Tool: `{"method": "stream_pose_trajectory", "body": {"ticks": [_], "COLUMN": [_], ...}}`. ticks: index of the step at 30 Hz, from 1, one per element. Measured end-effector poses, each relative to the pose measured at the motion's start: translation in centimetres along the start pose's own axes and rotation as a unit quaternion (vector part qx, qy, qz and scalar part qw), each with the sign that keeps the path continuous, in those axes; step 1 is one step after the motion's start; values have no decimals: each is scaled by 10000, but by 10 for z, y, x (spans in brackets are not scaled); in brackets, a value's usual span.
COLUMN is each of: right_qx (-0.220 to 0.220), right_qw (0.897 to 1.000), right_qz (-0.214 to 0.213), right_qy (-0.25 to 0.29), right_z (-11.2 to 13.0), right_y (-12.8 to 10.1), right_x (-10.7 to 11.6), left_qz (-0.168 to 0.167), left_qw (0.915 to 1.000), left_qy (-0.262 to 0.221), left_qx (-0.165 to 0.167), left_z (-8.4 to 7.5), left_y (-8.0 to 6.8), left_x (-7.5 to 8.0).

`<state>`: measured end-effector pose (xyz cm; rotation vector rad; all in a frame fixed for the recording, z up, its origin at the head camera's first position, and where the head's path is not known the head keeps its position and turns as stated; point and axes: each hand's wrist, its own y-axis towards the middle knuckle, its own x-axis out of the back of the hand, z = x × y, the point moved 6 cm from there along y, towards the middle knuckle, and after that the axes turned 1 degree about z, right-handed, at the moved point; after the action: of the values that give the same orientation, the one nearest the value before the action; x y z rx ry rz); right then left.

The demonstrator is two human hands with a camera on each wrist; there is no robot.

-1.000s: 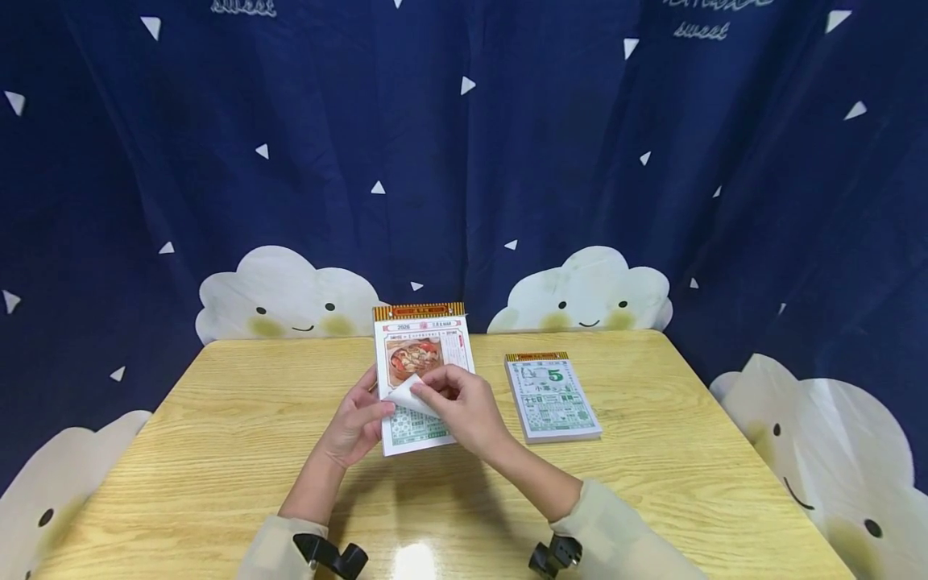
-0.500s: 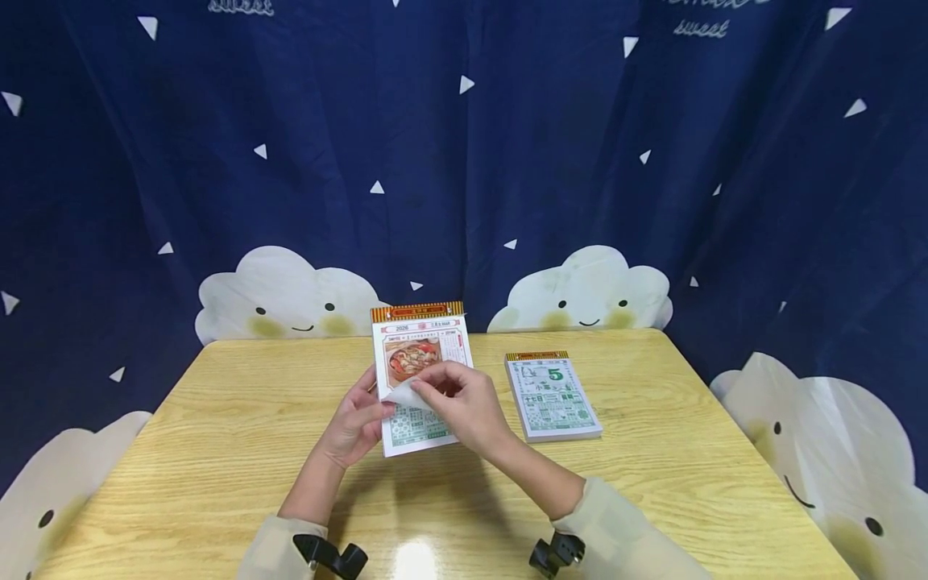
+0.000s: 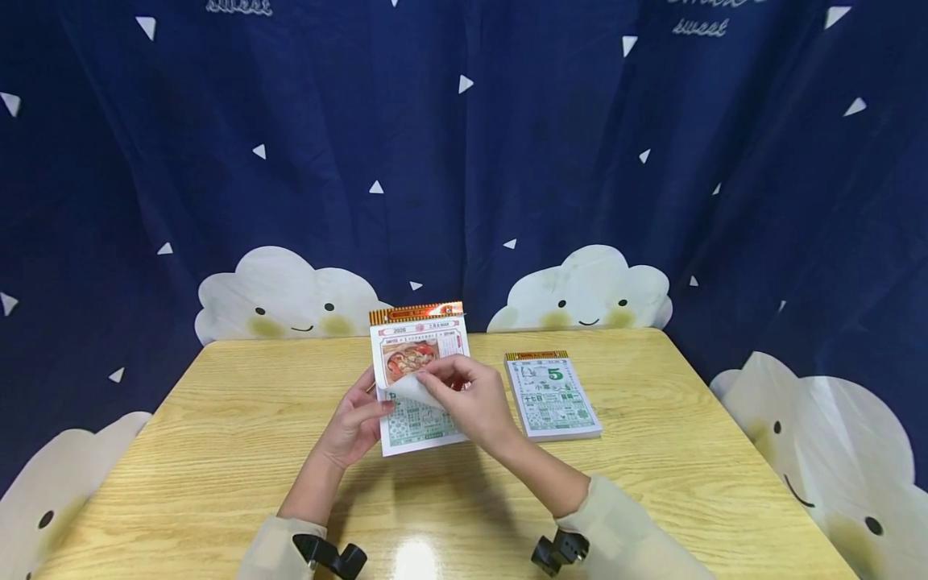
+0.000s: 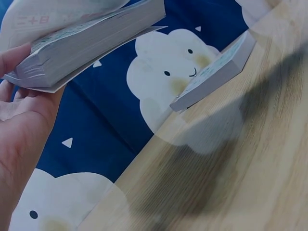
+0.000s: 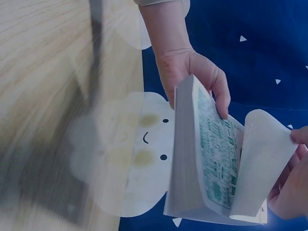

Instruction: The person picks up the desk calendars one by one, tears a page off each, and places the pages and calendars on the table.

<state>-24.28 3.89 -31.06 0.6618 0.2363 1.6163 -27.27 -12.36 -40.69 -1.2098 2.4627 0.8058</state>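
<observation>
A thick tear-off calendar pad [image 3: 420, 379] with an orange top band is held tilted up above the wooden table [image 3: 217, 451]. My left hand [image 3: 355, 423] grips its lower left edge [image 4: 43, 67], thumb on the front. My right hand [image 3: 467, 399] pinches the top page [image 3: 409, 388] and peels its lower left corner upward, showing green print beneath. In the right wrist view the curled page [image 5: 262, 159] bends away from the pad [image 5: 202, 154], with the left hand [image 5: 192, 72] behind it. A second calendar pad [image 3: 553, 396] showing a green 5 lies flat to the right.
A dark blue curtain [image 3: 464, 161] with white clouds and triangles surrounds the table on the back and sides. The second pad [image 4: 216, 72] lies near the table's far right part. Wrist camera mounts [image 3: 329, 556] sit on both sleeves.
My right hand has lifted the page corner higher and up across the pad, uncovering more of the green printed sheet below. The pad has tipped slightly more upright. The left hand keeps its grip.
</observation>
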Motion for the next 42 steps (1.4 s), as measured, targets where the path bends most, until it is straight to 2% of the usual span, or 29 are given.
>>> {"method": "stream_pose_trajectory", "body": {"ticks": [10, 16, 24, 42], "right_qx": [353, 561, 556, 401], "right_qw": [9985, 9978, 9967, 9958], "right_qz": [-16, 165, 335, 491], "right_qy": [-417, -325, -496, -654], "right_z": [18, 32, 44, 61], "right_y": [13, 26, 39, 73], "right_x": [10, 15, 26, 44], "left_qz": [136, 234, 392, 173], "left_qw": [9999, 9997, 9991, 9993], "left_qy": [6, -15, 24, 138], "left_qx": [34, 107, 143, 309], "left_z": [1, 2, 4, 11], "left_y": [1, 0, -3, -3], "left_x": [0, 0, 1, 2]}}
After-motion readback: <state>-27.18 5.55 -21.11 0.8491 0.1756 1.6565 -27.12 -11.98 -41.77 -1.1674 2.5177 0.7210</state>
